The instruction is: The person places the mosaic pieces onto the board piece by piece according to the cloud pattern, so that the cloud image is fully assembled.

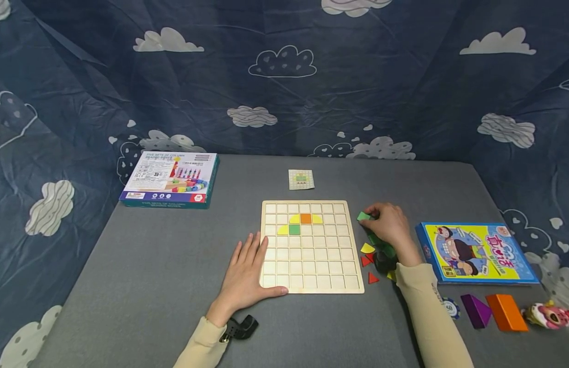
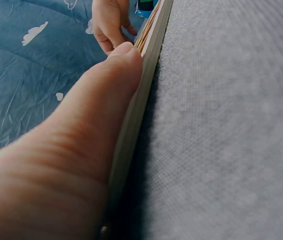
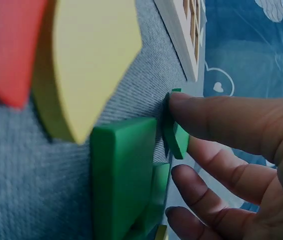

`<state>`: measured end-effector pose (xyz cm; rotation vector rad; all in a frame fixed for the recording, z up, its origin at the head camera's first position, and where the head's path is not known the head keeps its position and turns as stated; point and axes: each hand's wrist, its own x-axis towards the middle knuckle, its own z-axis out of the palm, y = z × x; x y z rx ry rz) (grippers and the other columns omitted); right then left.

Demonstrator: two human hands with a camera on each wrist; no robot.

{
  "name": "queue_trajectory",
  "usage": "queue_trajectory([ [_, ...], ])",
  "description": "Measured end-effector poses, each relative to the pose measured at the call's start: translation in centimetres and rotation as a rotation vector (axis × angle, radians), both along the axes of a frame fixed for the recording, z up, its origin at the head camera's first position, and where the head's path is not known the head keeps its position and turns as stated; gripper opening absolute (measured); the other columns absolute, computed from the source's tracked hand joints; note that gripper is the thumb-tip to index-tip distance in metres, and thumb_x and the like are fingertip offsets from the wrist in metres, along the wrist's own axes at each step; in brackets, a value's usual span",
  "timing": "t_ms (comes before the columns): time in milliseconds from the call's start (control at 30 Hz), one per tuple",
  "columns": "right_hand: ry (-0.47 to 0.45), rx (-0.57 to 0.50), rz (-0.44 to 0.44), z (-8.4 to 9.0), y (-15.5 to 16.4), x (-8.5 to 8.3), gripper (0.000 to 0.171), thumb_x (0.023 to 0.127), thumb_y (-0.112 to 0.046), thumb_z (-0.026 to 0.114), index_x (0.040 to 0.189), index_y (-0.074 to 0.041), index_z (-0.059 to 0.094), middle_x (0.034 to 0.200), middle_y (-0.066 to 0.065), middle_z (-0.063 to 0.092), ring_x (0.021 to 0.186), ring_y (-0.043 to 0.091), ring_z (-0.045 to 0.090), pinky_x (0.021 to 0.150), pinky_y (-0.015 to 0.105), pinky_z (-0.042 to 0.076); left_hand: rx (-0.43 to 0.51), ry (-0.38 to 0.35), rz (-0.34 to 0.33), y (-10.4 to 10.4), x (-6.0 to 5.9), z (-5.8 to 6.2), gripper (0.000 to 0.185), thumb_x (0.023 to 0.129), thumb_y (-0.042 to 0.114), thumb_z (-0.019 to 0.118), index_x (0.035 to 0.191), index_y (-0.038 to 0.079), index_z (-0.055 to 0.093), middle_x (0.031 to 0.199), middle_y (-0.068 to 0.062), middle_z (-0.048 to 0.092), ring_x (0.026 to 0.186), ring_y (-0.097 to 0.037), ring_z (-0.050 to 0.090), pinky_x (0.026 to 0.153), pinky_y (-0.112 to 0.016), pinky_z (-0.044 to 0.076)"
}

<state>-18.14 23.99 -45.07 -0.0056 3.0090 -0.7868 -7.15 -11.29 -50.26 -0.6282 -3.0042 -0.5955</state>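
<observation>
The green tile (image 1: 363, 216) lies at two o'clock from the middle of the gridded board (image 1: 314, 254), just beyond its edge. It is pinched between thumb and forefinger of the right hand (image 1: 390, 225); whether it is lifted clear of the worktop (image 1: 141, 286) cannot be told. The left hand (image 1: 247, 273) is laid with fingers spread at the board's eight o'clock, its thumb set along the near edge.

The tile is judged light, stiff and hard to damage, its smooth faces perhaps a little slippery; it is best held by two opposite edges, so that its underside is left free. By the board's thin rim, slipping under light pressure can be checked.

The worktop is covered in grey woven cloth, by which some grip should be lent. At the board's three to four o'clock, yellow (image 1: 367, 248) and red pieces (image 1: 373, 278) are scattered; a small pattern card (image 1: 301, 179) is placed at twelve. The space is closed off behind by a dark blue curtain (image 1: 284, 97) printed with pale clouds.
</observation>
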Motion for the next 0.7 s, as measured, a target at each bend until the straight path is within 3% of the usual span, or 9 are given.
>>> queue_trajectory([
  [400,0.059,-0.021,0.005,0.1,-0.5,0.7,0.016,0.083,-0.017,0.074,0.091,-0.006,0.064,0.083,0.009,0.062,0.068,0.025,0.054,0.058,0.038,0.039,0.002,-0.003,0.004,0.0,0.0,0.1,0.117,0.071,0.08,0.054,0.153,0.007,0.012,0.157,-0.013,0.007,0.143,-0.025,-0.001,0.113,-0.041,-0.003],
  [700,0.104,-0.031,0.005,0.1,-1.1,1.5,0.018,0.082,-0.019,0.074,0.087,-0.006,0.062,0.08,0.009,0.062,0.067,0.024,0.053,0.056,0.036,0.037,-0.002,-0.004,0.005,-0.1,0.0,-0.1,0.117,0.071,0.082,0.051,0.153,0.008,0.011,0.157,-0.012,0.006,0.143,-0.024,-0.002,0.113,-0.041,-0.003],
])
